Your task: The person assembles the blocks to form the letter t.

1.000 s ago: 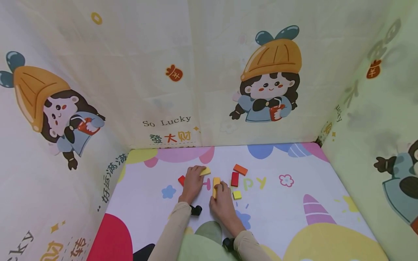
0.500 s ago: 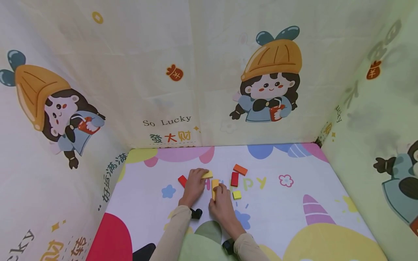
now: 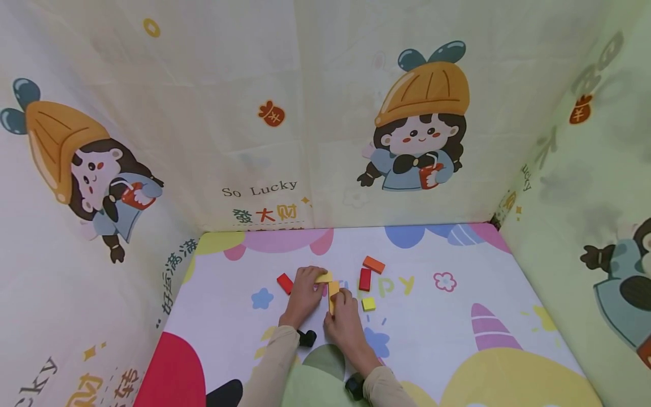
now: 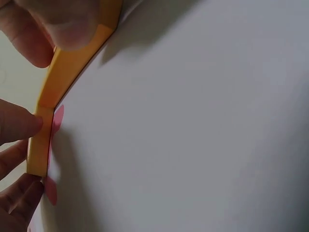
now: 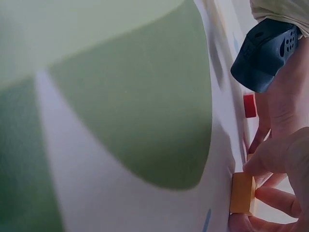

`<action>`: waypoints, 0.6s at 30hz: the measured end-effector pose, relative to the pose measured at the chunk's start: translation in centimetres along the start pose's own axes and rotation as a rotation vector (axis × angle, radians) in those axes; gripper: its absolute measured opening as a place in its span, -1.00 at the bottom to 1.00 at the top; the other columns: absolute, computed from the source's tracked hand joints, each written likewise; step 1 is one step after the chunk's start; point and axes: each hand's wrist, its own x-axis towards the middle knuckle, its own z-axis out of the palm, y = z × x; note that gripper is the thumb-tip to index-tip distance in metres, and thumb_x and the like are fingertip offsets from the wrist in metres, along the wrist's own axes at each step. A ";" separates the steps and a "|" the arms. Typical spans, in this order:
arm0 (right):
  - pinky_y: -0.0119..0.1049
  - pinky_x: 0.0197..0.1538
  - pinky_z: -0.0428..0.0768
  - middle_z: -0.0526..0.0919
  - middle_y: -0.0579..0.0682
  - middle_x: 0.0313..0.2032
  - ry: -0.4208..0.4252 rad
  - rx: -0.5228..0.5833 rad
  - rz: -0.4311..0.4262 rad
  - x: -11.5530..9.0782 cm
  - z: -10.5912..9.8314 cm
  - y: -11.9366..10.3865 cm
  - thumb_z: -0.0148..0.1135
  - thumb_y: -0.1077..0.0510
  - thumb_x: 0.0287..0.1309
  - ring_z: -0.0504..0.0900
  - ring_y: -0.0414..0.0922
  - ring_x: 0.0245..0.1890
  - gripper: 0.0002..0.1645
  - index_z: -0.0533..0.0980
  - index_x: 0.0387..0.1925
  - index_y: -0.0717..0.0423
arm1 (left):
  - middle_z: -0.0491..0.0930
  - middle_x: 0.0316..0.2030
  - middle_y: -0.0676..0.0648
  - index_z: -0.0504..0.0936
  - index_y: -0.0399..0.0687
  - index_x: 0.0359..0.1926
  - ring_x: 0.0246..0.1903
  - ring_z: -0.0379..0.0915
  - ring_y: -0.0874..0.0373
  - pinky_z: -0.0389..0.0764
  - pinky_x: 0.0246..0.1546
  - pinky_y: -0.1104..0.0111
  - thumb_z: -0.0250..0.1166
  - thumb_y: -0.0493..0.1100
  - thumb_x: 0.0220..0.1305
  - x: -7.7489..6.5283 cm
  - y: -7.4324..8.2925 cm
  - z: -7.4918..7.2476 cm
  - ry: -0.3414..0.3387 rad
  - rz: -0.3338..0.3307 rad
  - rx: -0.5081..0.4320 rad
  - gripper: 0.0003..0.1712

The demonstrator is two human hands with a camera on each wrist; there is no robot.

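Note:
My left hand [image 3: 303, 294] holds a yellow block [image 3: 324, 277], which lies crosswise near the middle of the table. Just below its right end in the head view stands a longer orange-yellow block [image 3: 333, 289], pinched by my right hand [image 3: 348, 325]. In the left wrist view, the right-hand block [image 4: 72, 67] meets the left-hand block [image 4: 39, 150] end to corner, forming a bend. Fingertips of my right hand grip the orange-yellow block [image 5: 242, 193] in the right wrist view too. Parts of both blocks are hidden under the fingers.
A red block [image 3: 285, 284] lies left of my left hand. To the right are another red block [image 3: 365, 280], an orange block [image 3: 373, 264] touching or close to it, and a small yellow block [image 3: 368, 304]. A patterned cloth [image 3: 417, 328] covers the table; printed fabric walls [image 3: 325, 113] surround it.
My left hand has brought its yellow block rightward and toward me, up to the far end of the orange-yellow block. My right hand has shifted its block slightly left and toward me.

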 end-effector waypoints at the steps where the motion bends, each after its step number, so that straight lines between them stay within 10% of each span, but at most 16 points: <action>1: -0.02 0.04 0.64 0.51 0.32 0.21 0.005 -0.001 -0.006 -0.1 0.0 0.0 0.44 0.25 0.09 0.54 0.14 -0.05 -0.64 0.51 -0.09 0.21 | 0.70 0.10 -0.04 0.71 -0.02 0.11 0.18 0.45 -0.04 0.54 0.30 0.07 0.39 -0.25 0.35 -0.1 0.0 0.0 0.007 0.005 -0.002 -0.67; 18: 0.02 0.12 0.65 0.48 0.33 0.26 -0.048 0.029 -0.011 0.0 -0.3 0.5 0.46 0.20 0.17 0.55 0.16 0.06 -0.61 0.51 -0.02 0.20 | 0.69 0.13 -0.04 0.69 0.00 0.10 0.21 0.41 -0.02 0.53 0.30 0.06 0.44 -0.22 0.33 -0.7 -0.9 2.1 0.092 -0.008 -0.051 -0.67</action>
